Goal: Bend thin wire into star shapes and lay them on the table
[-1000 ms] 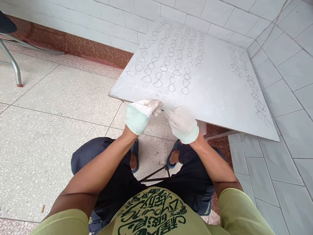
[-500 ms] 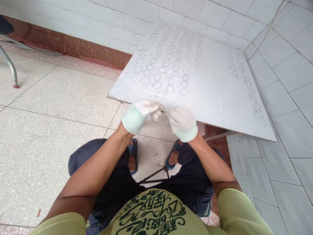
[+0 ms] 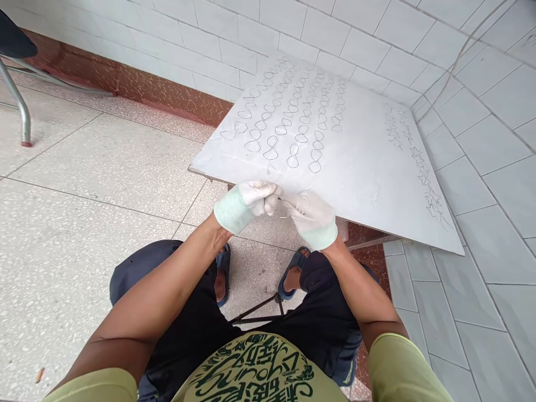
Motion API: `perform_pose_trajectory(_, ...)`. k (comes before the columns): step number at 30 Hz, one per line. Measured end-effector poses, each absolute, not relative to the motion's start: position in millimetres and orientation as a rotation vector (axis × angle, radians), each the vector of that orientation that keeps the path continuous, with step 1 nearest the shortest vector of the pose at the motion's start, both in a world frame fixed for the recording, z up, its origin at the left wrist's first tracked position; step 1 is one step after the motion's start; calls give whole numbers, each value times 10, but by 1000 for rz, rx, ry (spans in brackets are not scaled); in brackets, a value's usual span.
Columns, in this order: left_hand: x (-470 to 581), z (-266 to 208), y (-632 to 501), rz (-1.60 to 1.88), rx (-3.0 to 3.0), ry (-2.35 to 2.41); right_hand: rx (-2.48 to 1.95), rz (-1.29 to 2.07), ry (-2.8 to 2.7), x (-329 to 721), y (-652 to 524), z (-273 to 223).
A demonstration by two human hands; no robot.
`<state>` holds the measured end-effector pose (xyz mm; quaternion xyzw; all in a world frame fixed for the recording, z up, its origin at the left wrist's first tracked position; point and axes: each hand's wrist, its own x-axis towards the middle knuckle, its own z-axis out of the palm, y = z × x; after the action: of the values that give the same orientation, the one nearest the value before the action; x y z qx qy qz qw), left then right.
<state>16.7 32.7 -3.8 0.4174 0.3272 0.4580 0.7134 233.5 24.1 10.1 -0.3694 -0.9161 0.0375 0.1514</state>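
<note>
My left hand (image 3: pixel 257 200), in a white glove with a mint cuff, is closed with thumb and fingers pinched together. My right hand (image 3: pixel 310 211), gloved alike, is also closed, its fingertips pointing at the left ones. Between the two sets of fingertips shows a thin dark wire-like piece (image 3: pixel 281 199), mostly hidden by the gloves. Both hands are over the near edge of a white board (image 3: pixel 360 167). On it lie rows of thin dark figure-eight outlines (image 3: pixel 293 156) and, at the right, star-shaped outlines (image 3: pixel 434 206). Whether these are bent wire or drawn lines I cannot tell.
Tiled walls (image 3: pixel 318 22) meet behind and right of the board. A cable (image 3: pixel 454 64) runs down the corner. At far left stands a metal chair leg (image 3: pixel 25 120). Below the hands are my sandalled feet (image 3: pixel 293 273) and dark metal bars (image 3: pixel 255 310) on the speckled floor.
The view has tilted slightly, so the board and hands sit a little lower in it. Both hands remain pinched close together, with the fingers slightly shifted around the thin piece.
</note>
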Motion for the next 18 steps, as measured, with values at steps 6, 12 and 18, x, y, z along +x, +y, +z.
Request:
perform_pose_trajectory(6,75,52,258,979,1029,786,-1102,-60,-2511,2308,192,15)
perform_pose_trajectory(12,129,-57,316,996,1010,737,-1161,-193,-2504,2261,163,31)
perform_pose_trajectory(18,250,-160,303,1124,958,803,-1238,-366,-2488,2211,105,22)
